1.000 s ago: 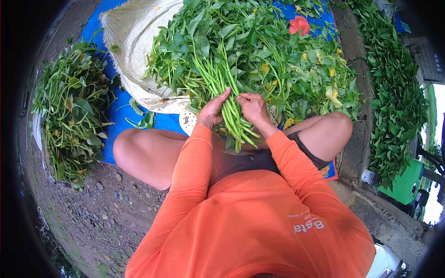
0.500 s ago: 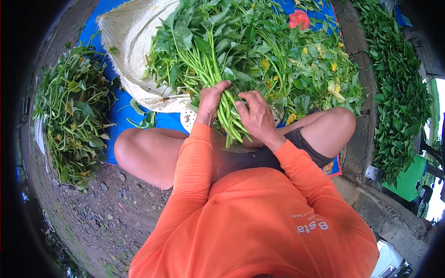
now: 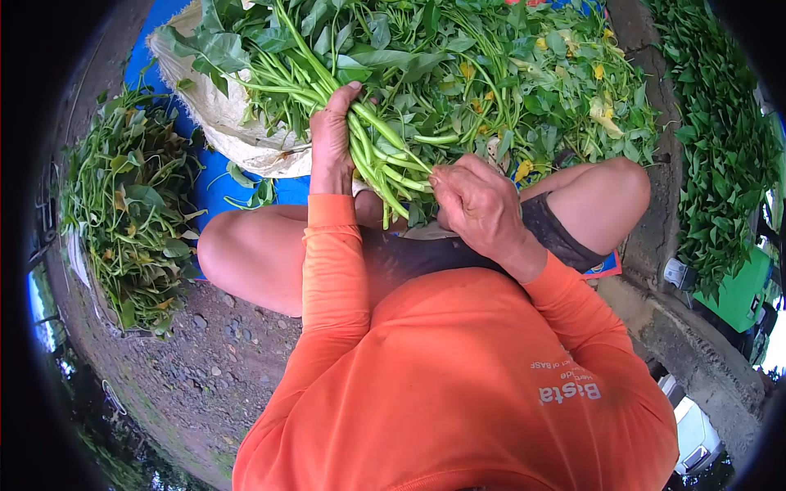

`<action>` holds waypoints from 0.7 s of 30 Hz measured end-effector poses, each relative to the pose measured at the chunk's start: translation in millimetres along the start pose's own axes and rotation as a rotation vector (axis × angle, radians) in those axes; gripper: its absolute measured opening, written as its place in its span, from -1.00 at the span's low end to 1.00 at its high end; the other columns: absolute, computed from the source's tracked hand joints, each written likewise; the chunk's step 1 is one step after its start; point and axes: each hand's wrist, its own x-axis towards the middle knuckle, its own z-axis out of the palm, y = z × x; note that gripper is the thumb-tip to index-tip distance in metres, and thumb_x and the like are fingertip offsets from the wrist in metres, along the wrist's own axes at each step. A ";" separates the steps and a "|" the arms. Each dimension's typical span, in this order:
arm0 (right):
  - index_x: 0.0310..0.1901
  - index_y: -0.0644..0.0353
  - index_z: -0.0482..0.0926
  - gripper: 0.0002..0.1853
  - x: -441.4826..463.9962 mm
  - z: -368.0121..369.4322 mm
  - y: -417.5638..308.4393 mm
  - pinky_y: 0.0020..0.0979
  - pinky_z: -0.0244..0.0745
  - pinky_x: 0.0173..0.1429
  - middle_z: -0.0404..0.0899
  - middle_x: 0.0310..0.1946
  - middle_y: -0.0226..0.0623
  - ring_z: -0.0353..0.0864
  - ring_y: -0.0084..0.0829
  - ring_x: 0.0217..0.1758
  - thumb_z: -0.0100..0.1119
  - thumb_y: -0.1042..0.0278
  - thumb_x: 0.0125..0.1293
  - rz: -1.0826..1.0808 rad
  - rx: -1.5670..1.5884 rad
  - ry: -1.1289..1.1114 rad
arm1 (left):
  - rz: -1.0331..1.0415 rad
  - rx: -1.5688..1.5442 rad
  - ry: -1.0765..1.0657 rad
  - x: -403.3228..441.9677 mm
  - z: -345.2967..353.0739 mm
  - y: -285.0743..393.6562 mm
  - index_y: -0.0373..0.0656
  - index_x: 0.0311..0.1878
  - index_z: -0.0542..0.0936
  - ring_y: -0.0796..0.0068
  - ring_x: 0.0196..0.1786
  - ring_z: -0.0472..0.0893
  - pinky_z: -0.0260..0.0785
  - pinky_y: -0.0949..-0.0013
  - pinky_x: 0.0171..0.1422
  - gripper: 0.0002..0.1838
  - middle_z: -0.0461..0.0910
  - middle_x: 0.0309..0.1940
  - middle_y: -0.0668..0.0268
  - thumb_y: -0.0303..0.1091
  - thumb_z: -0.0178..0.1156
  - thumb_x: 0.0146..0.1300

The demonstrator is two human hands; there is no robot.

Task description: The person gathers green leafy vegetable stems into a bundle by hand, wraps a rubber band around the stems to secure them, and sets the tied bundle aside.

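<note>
My left hand (image 3: 332, 135) is wrapped round a bunch of water spinach (image 3: 372, 143), its thumb across the green stems. The leaves fan out beyond the hand, and the cut stem ends point down toward my lap. On the right of the bunch, my right hand (image 3: 483, 204) is closed, thumb against fingers, at the tip of a thin stem (image 3: 419, 162). The rest of what lies inside that fist is hidden. Behind the bunch spreads a big heap of loose greens (image 3: 491, 82) with some yellow leaves in it.
A pale woven sack (image 3: 221, 123) lies on a blue sheet (image 3: 214, 182) at the left. Another pile of greens (image 3: 131, 213) stands on the gravel beyond my knee. Along the right side, past a concrete kerb (image 3: 655, 315), are more leafy bundles (image 3: 720, 147) and a green container (image 3: 737, 286).
My left hand has moved up and left with the bunch, which now leans more to the left. My right hand has come down and right and closed at a stem's end.
</note>
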 end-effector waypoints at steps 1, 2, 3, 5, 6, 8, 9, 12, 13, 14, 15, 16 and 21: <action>-0.07 0.25 0.78 -0.87 -1.5 -6.2 -1.1 -0.17 0.62 -0.20 0.66 -0.31 -0.19 0.70 -0.11 -0.29 0.38 0.48 0.39 0.015 0.036 -0.004 | -0.006 0.006 -0.019 -1.7 2.3 0.3 -0.37 -0.08 0.68 0.32 -0.27 0.77 0.68 0.31 -0.15 -0.72 0.74 -0.26 0.19 -0.34 0.47 0.32; -0.07 0.26 0.78 -0.87 -1.7 -12.6 -0.9 -0.19 0.62 -0.21 0.66 -0.31 -0.19 0.69 -0.12 -0.30 0.38 0.48 0.40 0.027 0.071 -0.006 | 0.001 0.014 -0.046 -1.7 4.6 -0.3 -0.37 -0.07 0.68 0.32 -0.27 0.77 0.68 0.31 -0.14 -0.71 0.75 -0.25 0.18 -0.34 0.47 0.32; -0.06 0.27 0.78 -0.87 -1.9 -19.2 -1.5 -0.22 0.60 -0.22 0.65 -0.33 -0.20 0.69 -0.16 -0.31 0.37 0.48 0.41 0.063 0.120 -0.006 | 0.006 0.023 -0.070 -3.2 6.7 -0.8 -0.37 -0.07 0.68 0.32 -0.26 0.77 0.69 0.31 -0.13 -0.71 0.75 -0.24 0.18 -0.33 0.47 0.32; -0.06 0.28 0.77 -0.87 -3.8 -30.4 0.2 -0.27 0.58 -0.23 0.64 -0.35 -0.22 0.68 -0.25 -0.34 0.36 0.47 0.44 0.134 0.223 -0.006 | 0.003 0.029 -0.116 -7.6 10.7 -0.6 -0.37 -0.06 0.68 0.32 -0.25 0.78 0.69 0.31 -0.12 -0.70 0.75 -0.23 0.18 -0.33 0.47 0.32; 0.01 0.31 0.75 -0.81 -6.2 -32.6 7.7 -0.32 0.55 -0.24 0.65 -0.36 -0.27 0.68 -0.38 -0.33 0.36 0.41 0.47 0.206 0.311 -0.058 | -0.009 0.026 -0.140 -13.2 17.1 1.6 -0.37 -0.06 0.68 0.32 -0.25 0.78 0.70 0.31 -0.12 -0.70 0.76 -0.23 0.18 -0.33 0.47 0.32; 0.05 0.30 0.74 -0.78 -2.6 -32.4 18.0 -0.31 0.56 -0.22 0.67 -0.33 -0.26 0.70 -0.41 -0.29 0.35 0.37 0.49 0.291 0.355 -0.100 | -0.040 0.019 -0.192 -14.8 21.3 1.0 -0.37 -0.03 0.68 0.32 -0.24 0.79 0.70 0.32 -0.12 -0.68 0.76 -0.23 0.18 -0.31 0.48 0.33; 0.07 0.30 0.73 -0.76 -2.2 -32.9 20.6 -0.31 0.56 -0.21 0.69 -0.32 -0.26 0.71 -0.42 -0.28 0.35 0.36 0.50 0.332 0.376 -0.120 | -0.045 0.036 -0.196 -15.4 24.2 0.0 -0.37 -0.03 0.68 0.32 -0.24 0.79 0.70 0.32 -0.12 -0.68 0.76 -0.22 0.18 -0.31 0.48 0.34; 0.11 0.35 0.71 -0.72 26.0 -52.9 -4.0 -0.31 0.59 -0.12 0.71 -0.30 -0.20 0.71 -0.41 -0.25 0.35 0.35 0.50 0.401 0.328 -0.369 | -0.063 0.105 -0.201 -19.1 29.2 1.2 -0.36 -0.02 0.67 0.33 -0.23 0.79 0.70 0.31 -0.13 -0.68 0.76 -0.22 0.18 -0.30 0.47 0.35; 0.10 0.36 0.72 -0.73 32.2 -52.9 -4.9 -0.33 0.59 -0.10 0.71 -0.31 -0.21 0.70 -0.44 -0.25 0.36 0.38 0.49 0.387 0.273 -0.438 | -0.061 0.088 -0.204 -19.4 30.3 0.0 -0.36 -0.02 0.67 0.33 -0.22 0.79 0.70 0.32 -0.13 -0.68 0.76 -0.23 0.18 -0.30 0.47 0.35; 0.07 0.37 0.73 -0.74 33.9 -47.5 0.6 -0.29 0.61 -0.09 0.72 -0.30 -0.17 0.72 -0.37 -0.24 0.35 0.37 0.48 0.261 0.221 -0.395 | -0.056 0.068 -0.207 -19.6 31.4 -1.5 -0.36 -0.02 0.67 0.33 -0.22 0.79 0.70 0.32 -0.13 -0.68 0.76 -0.23 0.18 -0.30 0.47 0.35; 0.03 0.38 0.74 -0.74 34.9 -39.4 7.9 -0.26 0.62 -0.07 0.73 -0.30 -0.13 0.74 -0.30 -0.23 0.35 0.36 0.47 0.135 0.169 -0.352 | -0.050 0.049 -0.209 -19.7 31.6 -2.8 -0.36 -0.02 0.67 0.33 -0.22 0.79 0.70 0.32 -0.13 -0.68 0.76 -0.23 0.18 -0.30 0.47 0.35; 0.00 0.38 0.75 -0.75 38.0 -34.3 12.8 -0.22 0.63 -0.06 0.74 -0.29 -0.09 0.76 -0.23 -0.23 0.34 0.35 0.46 0.005 0.116 -0.308 | -0.061 0.055 -0.208 -17.8 28.4 -2.9 -0.36 -0.01 0.67 0.32 -0.21 0.80 0.71 0.32 -0.10 -0.68 0.77 -0.22 0.17 -0.30 0.47 0.35; -0.10 0.36 0.77 -0.80 50.3 -25.4 21.5 -0.25 0.64 -0.02 0.78 -0.25 -0.15 0.77 -0.28 -0.19 0.28 0.38 0.46 0.184 0.358 -0.506 | -0.089 -0.029 -0.238 -22.5 19.0 -1.0 -0.36 0.02 0.68 0.29 -0.17 0.81 0.73 0.29 -0.04 -0.66 0.78 -0.17 0.14 -0.28 0.44 0.35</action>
